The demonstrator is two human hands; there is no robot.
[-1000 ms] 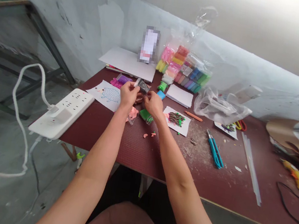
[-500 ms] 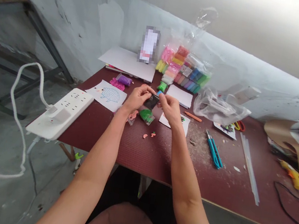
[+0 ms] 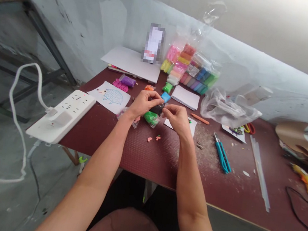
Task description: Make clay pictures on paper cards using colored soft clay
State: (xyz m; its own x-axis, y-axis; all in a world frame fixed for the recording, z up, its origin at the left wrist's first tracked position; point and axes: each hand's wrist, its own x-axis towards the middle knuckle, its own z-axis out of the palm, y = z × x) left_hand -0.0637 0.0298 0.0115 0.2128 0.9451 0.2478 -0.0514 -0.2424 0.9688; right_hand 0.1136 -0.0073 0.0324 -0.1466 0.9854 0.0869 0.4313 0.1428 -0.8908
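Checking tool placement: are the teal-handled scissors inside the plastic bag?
No, the teal-handled scissors lie on the maroon tabletop, outside the plastic bag.

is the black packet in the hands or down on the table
In the hands: the black packet is held between the left hand and the right hand, just behind the green clay pack.

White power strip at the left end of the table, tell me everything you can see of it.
The white power strip is a long, plastic-looking bar lying flat at the left end of the dark red table, its lower end appearing to reach past the table's edge. Its top shows rows of socket openings. A broad white plug sits in it, and a flat white cable loops away from there and down towards the floor. A thinner pale cord leaves its near end.
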